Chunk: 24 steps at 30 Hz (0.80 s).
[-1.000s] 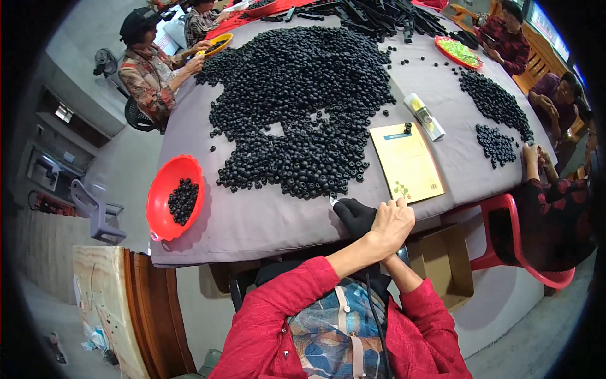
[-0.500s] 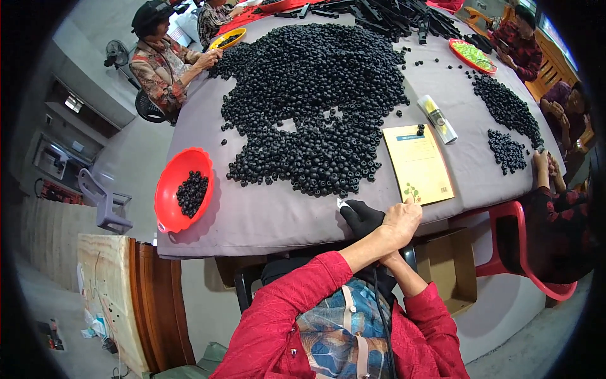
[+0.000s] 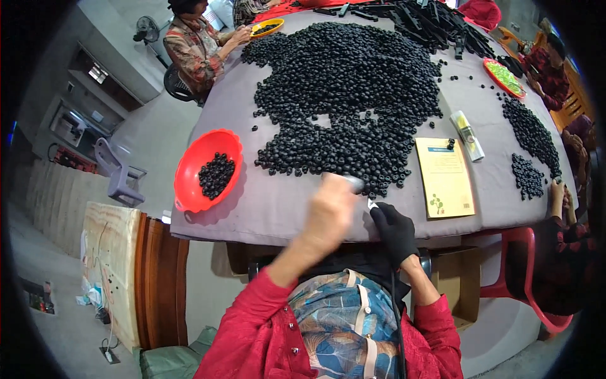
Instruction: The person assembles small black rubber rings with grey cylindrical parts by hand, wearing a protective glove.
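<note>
My left hand (image 3: 331, 211), bare and smeared by motion, is over the table edge at the near side of a big heap of small black bead-like parts (image 3: 353, 82). A blurred greyish thing (image 3: 352, 183) shows at its fingertips; whether the hand grips it is unclear. Just to the right, my right hand (image 3: 394, 234) wears a black glove, its fingers closed on a small white pointed piece (image 3: 372, 203) beside the heap's lowest parts. A black cord (image 3: 396, 303) hangs below the right wrist.
At left lies a red bowl (image 3: 189, 180) holding some black parts. On the right are a yellow booklet (image 3: 445, 183), a clear-and-yellow tube (image 3: 467, 136) and smaller piles of parts (image 3: 530, 139). Other people sit around the table, and black strips (image 3: 429, 25) lie at the far end.
My left hand has swung from over my right wrist leftward to the heap's near edge. The gloved right hand is uncovered, still with the white piece. The whole view has shifted.
</note>
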Each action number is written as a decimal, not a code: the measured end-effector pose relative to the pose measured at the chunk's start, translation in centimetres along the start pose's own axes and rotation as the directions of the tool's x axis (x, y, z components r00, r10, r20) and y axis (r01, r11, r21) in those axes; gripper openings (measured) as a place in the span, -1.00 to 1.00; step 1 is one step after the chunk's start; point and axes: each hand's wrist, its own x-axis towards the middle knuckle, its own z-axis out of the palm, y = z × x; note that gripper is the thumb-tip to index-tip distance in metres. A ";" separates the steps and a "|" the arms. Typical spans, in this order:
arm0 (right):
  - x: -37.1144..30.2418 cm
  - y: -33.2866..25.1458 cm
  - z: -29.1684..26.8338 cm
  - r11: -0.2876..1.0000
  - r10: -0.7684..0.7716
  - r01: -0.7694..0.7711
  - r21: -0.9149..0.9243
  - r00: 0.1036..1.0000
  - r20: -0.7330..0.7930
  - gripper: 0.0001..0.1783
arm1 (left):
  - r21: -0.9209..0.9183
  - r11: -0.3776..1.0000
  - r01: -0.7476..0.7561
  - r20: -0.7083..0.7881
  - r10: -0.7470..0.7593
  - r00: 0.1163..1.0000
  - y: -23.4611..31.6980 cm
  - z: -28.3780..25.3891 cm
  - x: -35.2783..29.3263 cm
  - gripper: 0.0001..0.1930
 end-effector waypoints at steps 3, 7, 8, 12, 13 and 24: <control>0.0 -0.2 0.0 0.999 -0.035 0.035 -0.017 0.999 -0.040 -0.65 | 0.280 0.928 0.245 -0.173 -0.202 0.964 -7.6 -7.6 -0.8 -0.84; -0.3 -0.8 -0.3 0.998 -0.029 0.028 -0.052 0.999 -0.022 -0.65 | 0.378 0.769 0.516 -0.326 -0.411 0.851 -14.7 -15.2 -1.8 -0.80; -0.3 -1.0 -0.2 0.998 -0.033 0.032 -0.054 0.999 -0.019 -0.65 | 0.434 0.737 0.517 -0.334 -0.402 0.853 -15.4 -16.4 -2.1 -0.80; -0.3 -1.3 -0.1 0.997 0.003 -0.002 -0.083 1.000 0.011 -0.64 | 0.528 0.676 0.514 -0.390 -0.345 0.854 -15.5 -16.2 -2.2 -0.77; -0.3 -1.3 0.1 0.995 -0.001 0.002 -0.103 1.000 0.015 -0.64 | 0.468 0.733 0.493 -0.390 -0.329 0.860 -15.6 -15.2 -2.4 -0.78; -0.6 -1.3 0.2 0.996 -0.025 0.021 -0.087 0.999 -0.039 -0.70 | 0.139 0.934 0.328 0.120 -0.345 0.931 -10.7 1.8 -2.0 -0.77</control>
